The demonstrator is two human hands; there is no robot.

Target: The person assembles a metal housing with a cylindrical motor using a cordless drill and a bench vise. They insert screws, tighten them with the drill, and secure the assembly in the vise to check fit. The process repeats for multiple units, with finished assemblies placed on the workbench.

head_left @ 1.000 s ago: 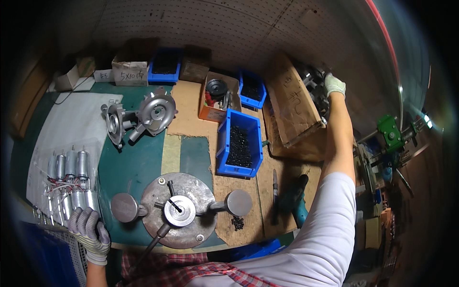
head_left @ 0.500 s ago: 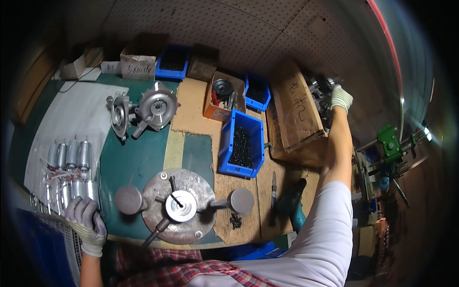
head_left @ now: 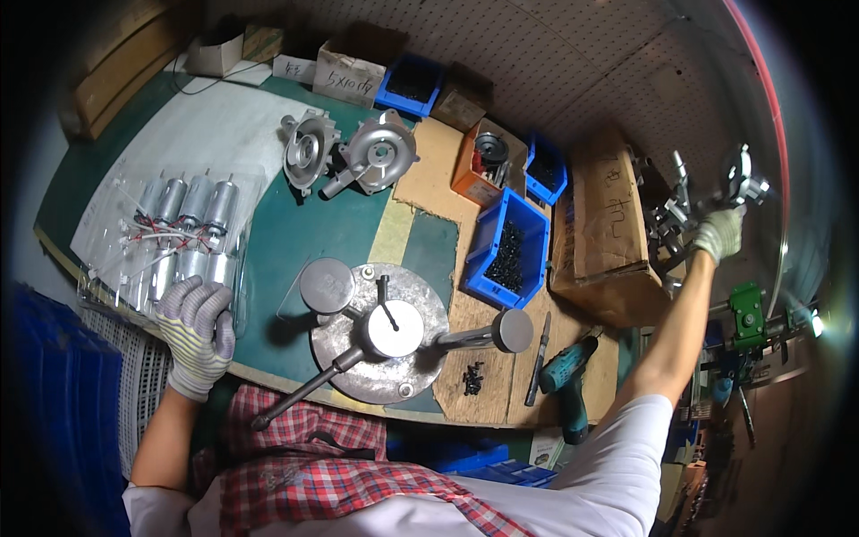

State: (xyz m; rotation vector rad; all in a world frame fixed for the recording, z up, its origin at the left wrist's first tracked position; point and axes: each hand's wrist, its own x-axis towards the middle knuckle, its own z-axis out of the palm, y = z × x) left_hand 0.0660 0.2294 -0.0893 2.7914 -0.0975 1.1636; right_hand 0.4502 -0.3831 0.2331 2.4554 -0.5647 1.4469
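Note:
My right hand (head_left: 719, 234), in a striped knit glove, is raised at the far right over an open cardboard box (head_left: 608, 224). Its fingers are closed on a silver metal casting (head_left: 744, 179), and more metal parts (head_left: 671, 217) lie in the box. Gloved too, my left hand (head_left: 195, 336) rests at the table's near left edge with loosely bent fingers and nothing visible in them. It lies against a clear plastic tray holding several small cylindrical motors (head_left: 219, 204) with wires. Between my arms stands a round metal fixture (head_left: 420, 295) with several handles.
Two silver housings (head_left: 380, 154) sit on the green tabletop (head_left: 277, 233). A blue bin of black screws (head_left: 508, 255) stands by the cardboard box. Loose screws (head_left: 472, 378), a slim pen-like tool (head_left: 538, 358) and a teal power driver (head_left: 569, 371) lie near the front. Blue crates (head_left: 63, 394) stand lower left.
My right hand has risen out over the box's far side, a casting now showing above it. The view has swung, shifting the table contents rightward and up. My left hand stays beside the motors.

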